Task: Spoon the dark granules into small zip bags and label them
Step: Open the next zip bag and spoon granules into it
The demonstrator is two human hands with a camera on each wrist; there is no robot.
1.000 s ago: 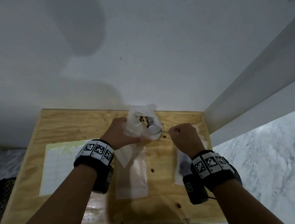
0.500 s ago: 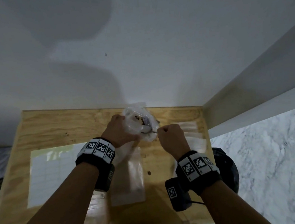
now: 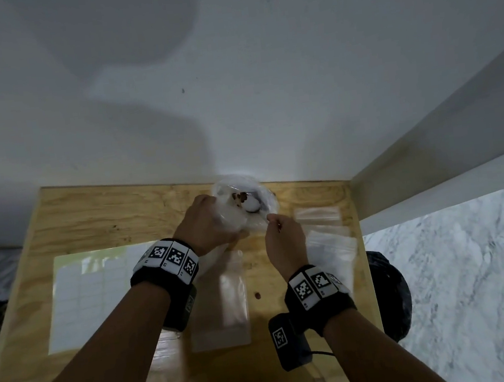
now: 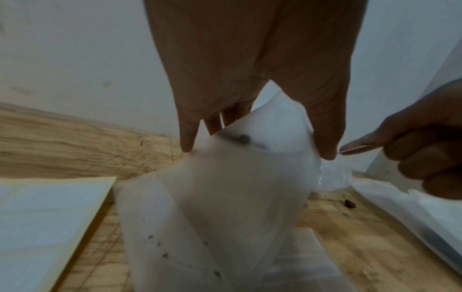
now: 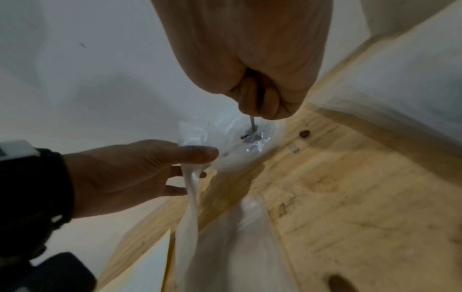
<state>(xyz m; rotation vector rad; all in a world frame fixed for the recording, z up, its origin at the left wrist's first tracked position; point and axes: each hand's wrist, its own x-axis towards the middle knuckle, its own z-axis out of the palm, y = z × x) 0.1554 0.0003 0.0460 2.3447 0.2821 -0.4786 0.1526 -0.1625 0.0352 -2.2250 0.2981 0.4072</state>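
Two hands busy: your left hand point(image 3: 207, 224) pinches the bag point(image 4: 225, 187) mouth open for access; your right hand point(image 3: 284, 240) grips the spoon point(image 3: 251, 205), digging granules point(image 3: 238, 196).

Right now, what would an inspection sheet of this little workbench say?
Surface: plywood board, a few loose dark bits on it.
Job's things: clear bag of granules at the far edge; spoon dipped into it; small zip bag held open; label sheet at left.
Clutter: spare zip bags at right, one flat bag in the middle.
Grippers: left hand holds the small zip bag; right hand pinches the spoon handle.
Cables: thin lead at the right wrist unit.
Surroundings: white wall, marble floor.
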